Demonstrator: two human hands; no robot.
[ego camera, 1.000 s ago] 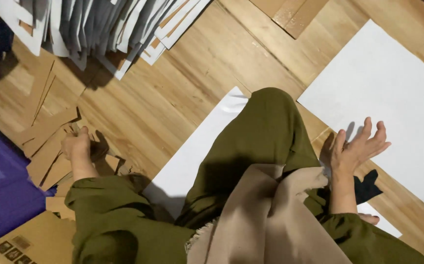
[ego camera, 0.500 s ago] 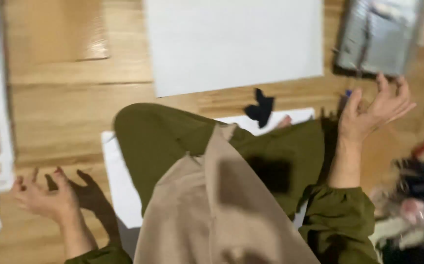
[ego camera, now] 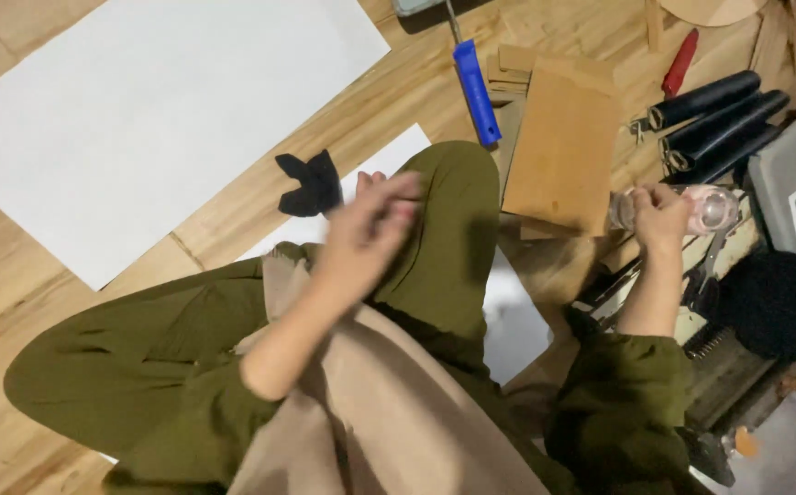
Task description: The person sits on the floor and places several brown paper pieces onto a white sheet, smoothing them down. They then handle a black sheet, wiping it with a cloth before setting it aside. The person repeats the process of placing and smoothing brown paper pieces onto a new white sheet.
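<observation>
On a wooden floor [ego camera: 68, 321], seen from above, a person sits with legs folded, wearing olive green trousers and sleeves and a beige apron or cloth over the lap. The raised olive knee [ego camera: 448, 220] serves as the landmark for everything else.

Right of the knee, the right hand [ego camera: 662, 215] is closed around a clear plastic bottle [ego camera: 710, 209] lying on its side, fingers wrapped over its near end. Just above the knee's left slope, the left hand [ego camera: 366, 234] hovers blurred in mid-air with fingers loosely curled together; it holds nothing that can be made out.

Beyond the knee to the upper left lies a large white sheet of paper [ego camera: 141, 119], and a smaller white sheet [ego camera: 389, 160] pokes out from under the leg. A small black scrap of cloth [ego camera: 311, 183] rests just left of the knee, at the edge of the smaller sheet. Directly above the knee lies a blue-handled tool [ego camera: 476, 92]. Just right of the knee, between it and the bottle, sits a brown cardboard piece [ego camera: 563, 147]. Farther right and up, three black cylinders [ego camera: 714, 115] lie side by side, with a red-handled tool [ego camera: 680, 62] above them.
</observation>
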